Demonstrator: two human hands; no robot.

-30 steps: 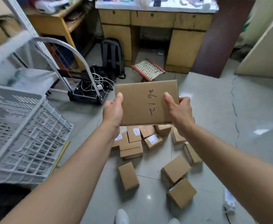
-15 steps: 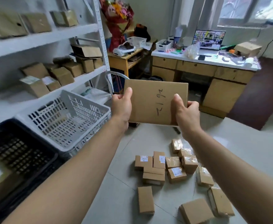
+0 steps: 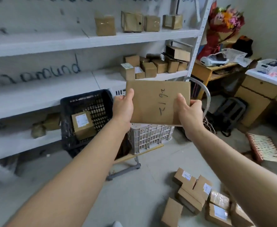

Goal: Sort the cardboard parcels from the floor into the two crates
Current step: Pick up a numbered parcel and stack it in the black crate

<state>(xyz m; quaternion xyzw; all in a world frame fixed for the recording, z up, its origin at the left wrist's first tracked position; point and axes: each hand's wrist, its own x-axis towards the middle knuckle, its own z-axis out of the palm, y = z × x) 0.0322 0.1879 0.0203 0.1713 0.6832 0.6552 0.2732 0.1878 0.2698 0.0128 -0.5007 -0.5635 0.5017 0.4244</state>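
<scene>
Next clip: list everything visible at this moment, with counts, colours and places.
flat parcel: one, brown, held before the crates.
black crate: one, black, beside the shelving.
labelled parcel: one, brown, inside black crate.
white crate: one, white, right of black crate.
floor parcels: several, brown, lower right.
shelf boxes: many, brown, on shelving.
bouquet: one, red-wrapped, upper right.
left hand: one, holds flat parcel's left edge.
right hand: one, holds its right edge.
</scene>
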